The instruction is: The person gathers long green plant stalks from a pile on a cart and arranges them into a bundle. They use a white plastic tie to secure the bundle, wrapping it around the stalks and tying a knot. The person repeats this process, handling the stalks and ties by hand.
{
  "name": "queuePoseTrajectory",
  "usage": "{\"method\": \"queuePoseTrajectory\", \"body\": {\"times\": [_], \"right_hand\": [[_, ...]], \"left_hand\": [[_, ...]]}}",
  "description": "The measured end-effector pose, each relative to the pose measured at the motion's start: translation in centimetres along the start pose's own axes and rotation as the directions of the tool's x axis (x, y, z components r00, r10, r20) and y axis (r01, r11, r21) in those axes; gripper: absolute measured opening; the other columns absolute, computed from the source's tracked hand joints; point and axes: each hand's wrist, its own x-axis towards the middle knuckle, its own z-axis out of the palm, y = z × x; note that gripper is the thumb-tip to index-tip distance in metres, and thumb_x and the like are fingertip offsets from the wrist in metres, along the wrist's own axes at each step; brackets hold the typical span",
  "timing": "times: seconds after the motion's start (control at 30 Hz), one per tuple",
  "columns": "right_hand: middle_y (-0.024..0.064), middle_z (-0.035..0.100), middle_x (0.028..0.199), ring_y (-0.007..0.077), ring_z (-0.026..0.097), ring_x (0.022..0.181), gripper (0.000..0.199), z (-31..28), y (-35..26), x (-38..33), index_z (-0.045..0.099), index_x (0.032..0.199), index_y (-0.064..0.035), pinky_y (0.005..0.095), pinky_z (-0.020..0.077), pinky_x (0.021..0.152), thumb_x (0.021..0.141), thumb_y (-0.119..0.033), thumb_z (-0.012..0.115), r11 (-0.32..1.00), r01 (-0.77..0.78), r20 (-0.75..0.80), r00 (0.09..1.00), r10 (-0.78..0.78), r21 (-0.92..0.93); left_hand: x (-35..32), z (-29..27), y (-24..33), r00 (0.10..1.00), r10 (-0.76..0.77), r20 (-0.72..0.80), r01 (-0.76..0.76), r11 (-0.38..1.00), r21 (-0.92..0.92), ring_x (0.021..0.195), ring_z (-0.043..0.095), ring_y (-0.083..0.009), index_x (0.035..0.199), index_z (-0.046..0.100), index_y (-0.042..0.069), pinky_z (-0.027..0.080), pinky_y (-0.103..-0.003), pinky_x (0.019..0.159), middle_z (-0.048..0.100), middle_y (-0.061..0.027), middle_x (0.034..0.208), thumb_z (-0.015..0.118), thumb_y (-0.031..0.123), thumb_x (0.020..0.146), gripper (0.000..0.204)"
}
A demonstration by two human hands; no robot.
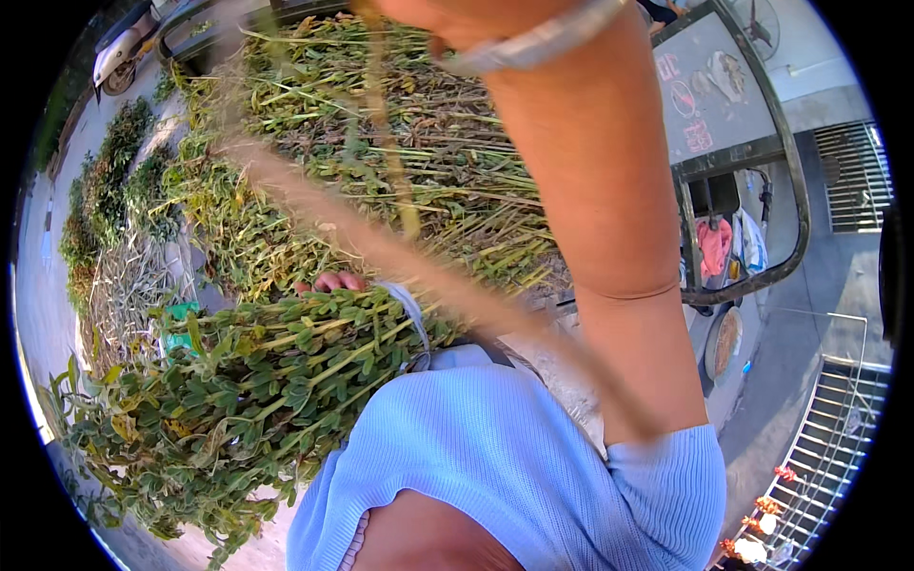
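Observation:
A thick bundle of leafy green stalks (276,352) lies across my left arm, its leafy end spreading to the lower left. The fingers of my left hand (341,282) curl over its upper edge; the rest of that hand is hidden beneath the leaves. A pale strip (411,314) crosses the stalks near my blue sleeve. My right arm is raised, a silvery bangle at the wrist. Only part of my right hand (457,17) shows at the top edge, its fingers cut off or smeared. A blurred brown stalk (409,257) slants across the view close up.
Many cut stalks (381,162) lie spread beyond the bundle. A dark metal frame with a grey panel (700,95) stands at right, pink cloth (712,246) and a round pan (724,341) near it. More plants (109,190) lie at left; a scooter (119,57) stands behind.

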Motion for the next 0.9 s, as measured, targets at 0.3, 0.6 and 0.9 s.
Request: {"method": "queuePoseTrajectory", "body": {"times": [0.3,0.6,0.9], "right_hand": [[-0.0010,0.048,0.051,0.0052,0.045,0.044,0.030,-8.2,-1.9,-38.1,0.046,0.065,-0.0079,0.0219,0.0341,0.038,0.079,-0.021,0.069,0.115,-0.953,-0.443,-0.022,0.896,0.279],[0.0010,0.042,0.052,0.0106,0.036,0.047,0.035,-11.7,0.3,-54.0,0.045,0.064,-0.0011,0.0297,0.0319,0.044,0.086,-0.024,0.057,0.152,-0.986,-0.655,0.157,0.739,-0.065],[-0.0024,0.034,0.051,0.0074,0.031,0.046,0.043,-11.0,3.3,-44.7,0.039,0.061,-0.0068,0.0282,0.0270,0.043,0.093,-0.035,0.048,0.539,-0.841,-0.365,0.519,0.773,-0.053]], "left_hand": [[1.4,1.8,-0.7,0.998,-0.042,-0.055,0.044,0.999,0.032,0.092,0.057,-0.0274,0.111,0.057,0.003,0.048,-0.044,0.072,0.059,-0.0184,0.102,0.040,0.054,0.090,0.058],[-0.9,10.1,3.1,0.930,0.285,-0.233,-0.171,0.895,0.411,0.090,0.057,-0.0268,0.110,0.057,0.002,0.048,-0.043,0.071,0.059,-0.0180,0.100,0.040,0.053,0.090,0.057],[-20.8,26.3,1.2,0.457,0.874,-0.163,-0.426,0.377,0.823,0.088,0.057,-0.0262,0.109,0.057,0.002,0.047,-0.042,0.070,0.060,-0.0175,0.099,0.040,0.053,0.090,0.057]]}}
